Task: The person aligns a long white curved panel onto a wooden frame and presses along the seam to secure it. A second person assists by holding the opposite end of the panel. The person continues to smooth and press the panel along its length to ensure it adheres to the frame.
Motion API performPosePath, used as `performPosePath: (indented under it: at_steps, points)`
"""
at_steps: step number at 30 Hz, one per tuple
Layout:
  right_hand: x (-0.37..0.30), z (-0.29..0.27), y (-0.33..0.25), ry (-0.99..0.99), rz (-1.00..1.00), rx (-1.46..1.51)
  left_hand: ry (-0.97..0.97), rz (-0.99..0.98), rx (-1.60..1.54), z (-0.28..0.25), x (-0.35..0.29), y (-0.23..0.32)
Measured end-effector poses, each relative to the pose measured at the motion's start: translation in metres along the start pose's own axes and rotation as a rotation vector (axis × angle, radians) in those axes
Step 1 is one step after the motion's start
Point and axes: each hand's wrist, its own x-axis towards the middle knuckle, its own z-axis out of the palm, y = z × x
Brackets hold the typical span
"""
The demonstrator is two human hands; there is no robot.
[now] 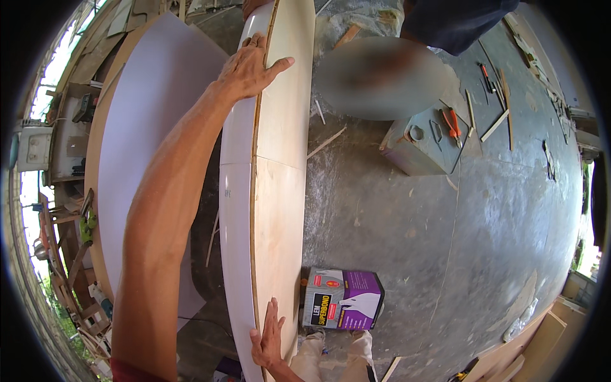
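Observation:
A long board [280,210] runs from near to far in front of me, pale plywood on its right face and glossy white laminate on its left, with a crosswise seam near the middle. My left hand [249,70] lies over its far part, thumb stretched onto the plywood and fingers over the white side. Close to me, my right hand [270,337] rests on the near part of the board, its fingers extended. Neither hand is closed around anything. Beside the board's near end stands a purple and grey can [344,299].
A square metal tin [423,143] carries orange-handled pliers [454,124]. Wood strips [495,125] lie on the grey floor [509,229]. Another person's dark sleeve [455,22] is at the far right. A large white sheet [153,121] stands left; cluttered shelves [70,127] line that side.

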Motion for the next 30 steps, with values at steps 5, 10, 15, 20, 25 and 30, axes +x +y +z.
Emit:
performPosePath:
  at_steps: [5, 10, 15, 20, 25, 30]
  points:
    - [0.0, 0.001, 0.002, 0.015, 0.034, -0.043, -0.171, -0.078, -0.027, -0.008, 0.005, 0.013]
    - [0.001, 0.005, 0.0, 0.0, 0.068, -0.115, -0.101, -0.085, -0.022, 0.001, 0.005, 0.0]
    - [0.004, 0.006, -0.005, 0.023, 0.046, -0.186, -0.053, -0.139, -0.075, 0.005, -0.015, 0.008]
    - [0.005, 0.006, -0.006, 0.072, 0.007, -0.208, -0.144, -0.129, -0.15, -0.004, -0.069, 0.016]
    - [0.004, 0.006, -0.004, 0.061, 0.021, -0.208, -0.196, -0.143, -0.171, -0.019, -0.136, 0.035]
    - [0.006, 0.008, 0.005, 0.042, 0.022, -0.094, -0.229, -0.2, -0.2, -0.031, -0.203, 0.064]
